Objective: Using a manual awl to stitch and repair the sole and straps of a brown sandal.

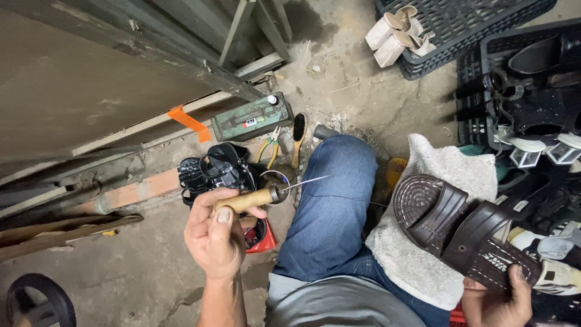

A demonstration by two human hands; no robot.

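Observation:
My left hand (215, 233) grips the wooden handle of an awl (254, 198); its thin metal needle points right over my blue-jeaned knee (333, 200). My right hand (499, 300) holds a dark brown leather sandal (460, 227) by its heel end, sole side up, with white stitching along the edge. The sandal rests on a grey-white towel (436, 175) spread over my right leg. Awl and sandal are apart.
Black sandals (212, 172) lie piled by a small tin (275, 181) and a red object (263, 242). A green metal box (251, 118), pliers (269, 148) and a brush (298, 136) sit behind. Black crates (466, 24) with shoes stand at the right, and a metal door (91, 72) at the left.

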